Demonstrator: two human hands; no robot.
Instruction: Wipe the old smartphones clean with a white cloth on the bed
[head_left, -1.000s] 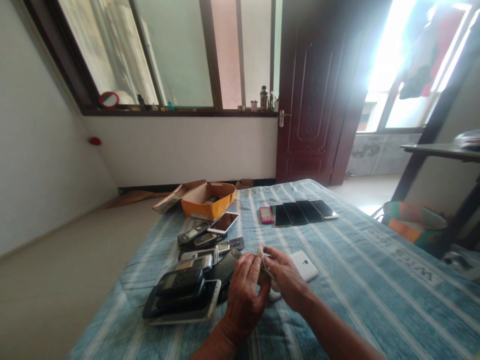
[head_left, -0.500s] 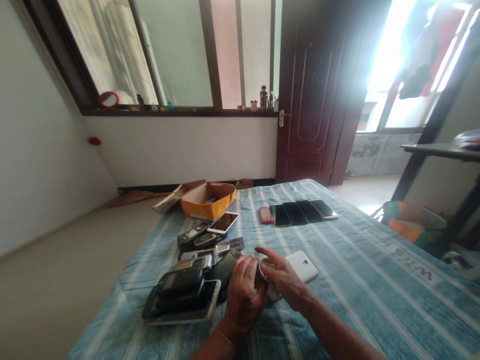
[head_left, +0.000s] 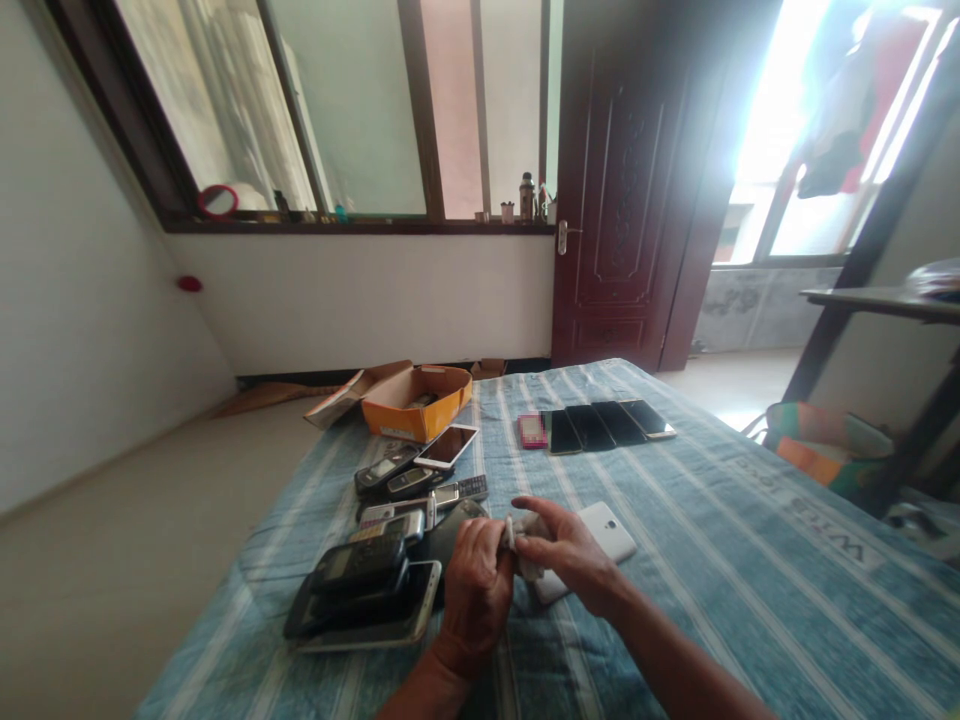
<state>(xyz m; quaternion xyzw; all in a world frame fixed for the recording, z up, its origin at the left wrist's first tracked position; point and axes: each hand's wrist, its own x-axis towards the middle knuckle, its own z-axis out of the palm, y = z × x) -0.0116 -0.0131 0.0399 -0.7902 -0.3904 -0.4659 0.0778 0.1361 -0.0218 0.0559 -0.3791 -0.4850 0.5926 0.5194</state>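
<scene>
My left hand [head_left: 478, 572] is closed, its fingers curled toward my right hand; whatever sits inside it is hidden. My right hand [head_left: 570, 552] pinches a crumpled whitish cloth [head_left: 531, 568], which bunches up against the left fingertips. A white smartphone [head_left: 606, 532] lies back up beneath and beside the right hand. Just behind the left hand rests a dark phone [head_left: 450, 535], partly covered by it. To the left, a black device [head_left: 360, 565] is stacked on a larger white-edged one [head_left: 420, 615].
Old keypad phones [head_left: 411, 480] and a white smartphone [head_left: 447, 446] lie further back. An open orange box [head_left: 431, 415] stands behind them. Several dark-screened phones [head_left: 592, 427] lie in a row beside a pink-edged item [head_left: 532, 431]. A striped blue cloth [head_left: 720, 600] covers the surface.
My left hand has shifted slightly left and down, opening a small gap to the right hand, and more of the whitish cloth shows between them. The phones and box stay put.
</scene>
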